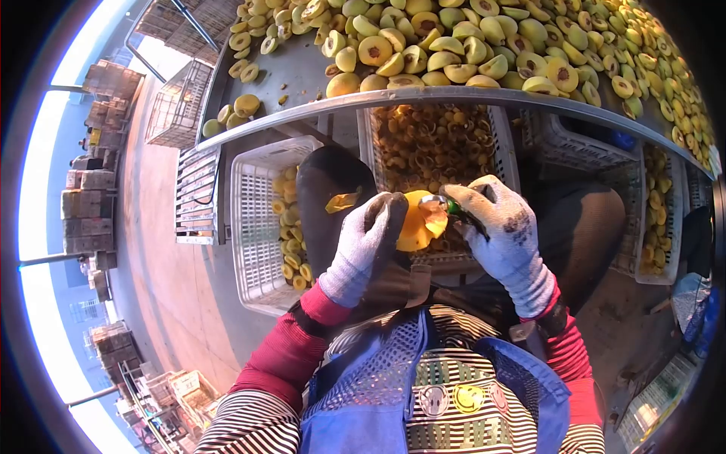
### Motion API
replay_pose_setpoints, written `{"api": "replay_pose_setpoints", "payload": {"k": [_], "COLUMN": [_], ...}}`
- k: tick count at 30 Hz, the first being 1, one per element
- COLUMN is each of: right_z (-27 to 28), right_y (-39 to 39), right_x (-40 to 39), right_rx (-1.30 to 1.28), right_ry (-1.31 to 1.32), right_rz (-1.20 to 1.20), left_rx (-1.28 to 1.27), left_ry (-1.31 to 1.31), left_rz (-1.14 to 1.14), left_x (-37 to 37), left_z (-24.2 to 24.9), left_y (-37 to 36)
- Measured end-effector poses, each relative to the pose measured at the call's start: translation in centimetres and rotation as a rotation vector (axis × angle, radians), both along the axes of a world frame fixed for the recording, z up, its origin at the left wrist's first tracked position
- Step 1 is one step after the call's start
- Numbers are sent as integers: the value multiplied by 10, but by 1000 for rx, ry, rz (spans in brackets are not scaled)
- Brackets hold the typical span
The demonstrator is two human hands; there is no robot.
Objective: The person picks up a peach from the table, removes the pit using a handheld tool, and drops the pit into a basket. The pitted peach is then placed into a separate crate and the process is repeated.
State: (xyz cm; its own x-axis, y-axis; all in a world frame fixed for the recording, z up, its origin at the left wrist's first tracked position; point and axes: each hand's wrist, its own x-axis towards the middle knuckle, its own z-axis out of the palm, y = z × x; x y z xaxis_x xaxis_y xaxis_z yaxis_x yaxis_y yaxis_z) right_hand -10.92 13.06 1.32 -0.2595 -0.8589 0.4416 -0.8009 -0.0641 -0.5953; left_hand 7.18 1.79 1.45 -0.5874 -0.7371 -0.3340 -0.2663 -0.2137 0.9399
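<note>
My left hand [361,240], in a pale knitted glove with a stained thumb and fingers, is closed on the edge of a yellow peach half [411,231]. My right hand [505,227], gloved alike, grips a small pitting tool [454,207] with a green part and a metal end. That metal end meets the peach, where a reddish-brown flap of flesh or pit stands up. The tool's exact shape is partly hidden by my fingers. Both hands are above my lap, over a crate [366,147] of brown-orange pits and scraps.
A metal worktable [302,76] heaped with peach halves [454,45] stands ahead, its raised rim [454,95] facing me. Beside my left leg is a white crate [253,227] holding peach halves. More crates [582,147] stand at right. A peel scrap [342,202] lies on my left knee.
</note>
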Motion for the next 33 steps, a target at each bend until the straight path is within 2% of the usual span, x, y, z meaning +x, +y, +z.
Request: {"api": "replay_pose_setpoints", "payload": {"k": [4, 6, 10, 13, 17, 19, 20, 22, 24, 26, 27, 28, 30, 32, 33], "right_z": [9, 14, 14, 12, 14, 7, 4, -32, -21, -15, -11, -16, -9, 1, 6], "right_y": [6, 12, 19, 17, 15, 16, 15, 23, 19, 17, 18, 18, 17, 15, 17], "right_x": [-8, -10, -7, -7, -3, -3, -8, -42, -38, -31, -29, -28, -18, -3, 7], "right_rx": [-16, 45, 84, 41, 65, 82, 254, 288, 229, 117, 238, 193, 170, 35, 70], "right_ry": [-80, 26, 193, 311, 258, 156, 292, 181, 73, -9, -89, -173, -563, -424, -513], "right_rz": [109, 137, 54, -12, -37, -19, -187, -358, -300, -289, -270, -247, -136, 16, 75], "left_rx": [-126, -236, -138, -135, -168, -235, -418, -324, -340, -467, -488, -489, -697, -774, -864], "left_ry": [71, -34, -160, -41, -22, -155, -12, -76, -131, -169, -166, -159, -71, -99, -171], "left_rz": [-50, -172, -272, -244, -269, -443, -580, -670, -387, -353, -374, -364, -369, -395, -377], "left_x": [-4, -3, -4, -5, -6, -3, 2, 7, 9, 12, 10, 10, 12, 14, 15], "left_z": [9, 10, 19, 6, 15, 22, 25, 41, 33, 28, 28, 25, 17, 18, 20], "left_y": [-1, 0, 1, 8, 1, -6, -5, 6, -5, -14, -16, -15, -17, -18, -16]}}
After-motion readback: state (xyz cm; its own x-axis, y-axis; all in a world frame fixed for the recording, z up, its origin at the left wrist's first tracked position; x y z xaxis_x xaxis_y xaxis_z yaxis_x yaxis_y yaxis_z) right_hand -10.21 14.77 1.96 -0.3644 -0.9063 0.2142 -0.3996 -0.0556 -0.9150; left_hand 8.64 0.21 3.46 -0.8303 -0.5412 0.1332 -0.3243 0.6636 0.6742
